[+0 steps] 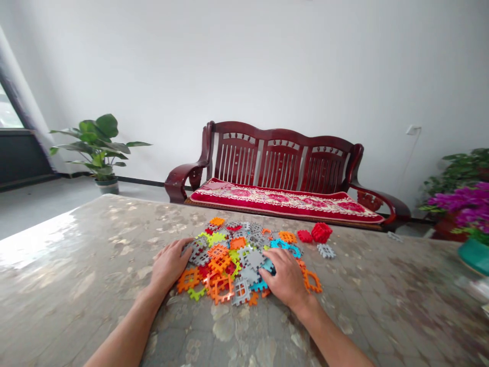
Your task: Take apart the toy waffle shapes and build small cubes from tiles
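A heap of interlocking plastic building pieces (221,262) in orange, grey, lime, blue and red lies on the table in front of me. My left hand (171,265) rests against the heap's left side, its fingers stretched forward beside dark grey lattice pieces (199,251). Over the right side of the heap lies my right hand (284,275), thumb and fingers apart. Its fingertips are at a flat grey square piece (254,259), and a blue piece (268,265) shows between thumb and fingers. What is under the palm is hidden. Neither hand visibly lifts anything.
Right of the heap are a red assembled cube (321,232), a flat red piece (304,236) and a grey piece (326,251). A patterned cloth covers the table (95,285). Behind stands a wooden bench (282,158). A teal flowerpot (476,255) is at the right edge.
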### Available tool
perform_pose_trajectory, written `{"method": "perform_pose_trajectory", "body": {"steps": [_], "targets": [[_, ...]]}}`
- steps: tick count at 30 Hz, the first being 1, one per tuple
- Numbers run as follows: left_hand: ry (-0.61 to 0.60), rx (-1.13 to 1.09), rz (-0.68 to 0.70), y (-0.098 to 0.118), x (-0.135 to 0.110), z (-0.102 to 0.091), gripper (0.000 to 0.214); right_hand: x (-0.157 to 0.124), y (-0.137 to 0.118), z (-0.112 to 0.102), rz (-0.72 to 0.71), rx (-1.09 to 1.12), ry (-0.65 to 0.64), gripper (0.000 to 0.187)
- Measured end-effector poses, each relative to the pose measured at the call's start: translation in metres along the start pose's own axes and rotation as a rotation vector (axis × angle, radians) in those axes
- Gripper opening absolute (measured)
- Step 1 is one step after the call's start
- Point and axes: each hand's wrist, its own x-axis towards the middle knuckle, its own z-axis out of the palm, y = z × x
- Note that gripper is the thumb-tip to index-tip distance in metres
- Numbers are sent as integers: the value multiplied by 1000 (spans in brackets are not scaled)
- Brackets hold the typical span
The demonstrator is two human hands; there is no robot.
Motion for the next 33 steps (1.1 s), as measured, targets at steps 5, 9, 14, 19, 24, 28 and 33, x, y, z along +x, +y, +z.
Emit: {"method": "perform_pose_trajectory", "body": {"steps": [5, 9, 14, 19, 24, 28, 33], "targets": [[-6, -2, 4, 0, 0, 1, 41, 2, 17, -5, 84, -85, 103, 25], [-1, -2, 1, -1, 1, 1, 40, 3, 19, -9, 84, -122, 195, 25], [-2, 1, 6, -1, 1, 1, 40, 0, -5, -14, -104, 54, 65, 20], [1, 4, 6, -1, 1, 1, 40, -5, -28, -14, -303, 190, -186, 53], [-3, 9, 4, 0, 1, 1, 40, -10, -30, -6, -389, 190, -300, 52], [-10, 4, 11, 0, 0, 0, 41, -10, -26, -2, -398, 147, -259, 25], [1, 8, 6, -1, 1, 1, 40, -7, -20, -3, -434, 207, -114, 19]]}}
